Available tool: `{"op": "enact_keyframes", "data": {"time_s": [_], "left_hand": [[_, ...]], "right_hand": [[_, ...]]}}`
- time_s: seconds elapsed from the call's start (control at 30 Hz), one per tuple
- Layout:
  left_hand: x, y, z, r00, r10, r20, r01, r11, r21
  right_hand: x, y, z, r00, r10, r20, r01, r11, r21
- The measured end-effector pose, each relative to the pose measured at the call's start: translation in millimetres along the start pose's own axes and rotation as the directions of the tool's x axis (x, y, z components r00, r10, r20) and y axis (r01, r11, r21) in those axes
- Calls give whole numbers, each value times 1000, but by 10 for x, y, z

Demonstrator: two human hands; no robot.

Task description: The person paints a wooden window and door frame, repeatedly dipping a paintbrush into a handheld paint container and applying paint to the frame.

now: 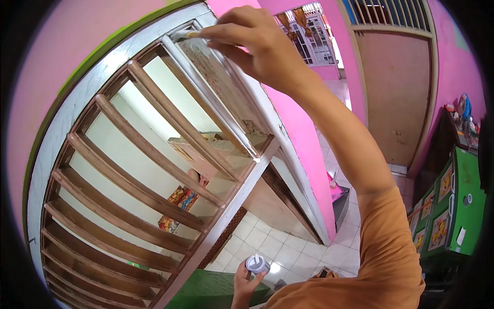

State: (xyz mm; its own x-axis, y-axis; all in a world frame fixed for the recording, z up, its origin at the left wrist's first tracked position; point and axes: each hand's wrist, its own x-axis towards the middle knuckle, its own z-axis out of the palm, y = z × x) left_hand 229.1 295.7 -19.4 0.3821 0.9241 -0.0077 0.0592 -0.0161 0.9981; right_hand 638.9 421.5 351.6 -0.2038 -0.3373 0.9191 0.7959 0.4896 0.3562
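Note:
My right hand (247, 38) is raised at the top of the view, its fingers closed on a thin brush (186, 35). The brush's tip touches the upper end of a slat (208, 98) that is coated light grey. The other slats (154, 108) are brown wood. Grey paint covers the frame (49, 134) round them. Low in the view, my left hand (247, 286) holds a small open paint can (257, 263), with pale grey-white paint at its mouth.
Pink wall (303, 154) borders the frame on the right. A green cabinet (447, 201) stands at the far right, and a brown door (395, 92) is behind. Another green surface (211, 291) lies below the slats. The floor (296, 257) has white tiles.

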Motion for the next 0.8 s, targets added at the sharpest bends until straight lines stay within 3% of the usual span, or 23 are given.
{"op": "enact_keyframes", "data": {"time_s": [0.03,0.1,0.3,0.43,0.5,0.57,0.67,0.8], "left_hand": [[10,-38,-15,1000,3,0,-3,1000,-9],[29,-124,-48,999,28,21,-28,999,-20],[21,-42,-38,999,22,34,-22,1000,-9],[55,-86,-62,999,47,27,-47,999,-16],[66,-137,-60,999,48,7,-48,998,-33],[76,-143,-29,999,46,6,-46,998,-42],[88,-133,-21,999,32,8,-32,999,-23],[113,-129,-27,999,43,19,-43,999,-19]], "right_hand": [[-30,-39,-42,1000,-8,5,8,1000,3],[-113,-120,-116,989,147,-15,-147,989,-22],[-102,-93,146,979,202,15,-203,978,42],[2,-127,76,955,274,-111,-272,962,31],[25,-311,-17,882,426,-202,-408,905,123],[3,-336,-15,905,351,-241,-340,937,86],[-34,-379,88,837,479,-265,-442,877,189],[-130,-347,178,882,401,-248,-398,915,64]]}}
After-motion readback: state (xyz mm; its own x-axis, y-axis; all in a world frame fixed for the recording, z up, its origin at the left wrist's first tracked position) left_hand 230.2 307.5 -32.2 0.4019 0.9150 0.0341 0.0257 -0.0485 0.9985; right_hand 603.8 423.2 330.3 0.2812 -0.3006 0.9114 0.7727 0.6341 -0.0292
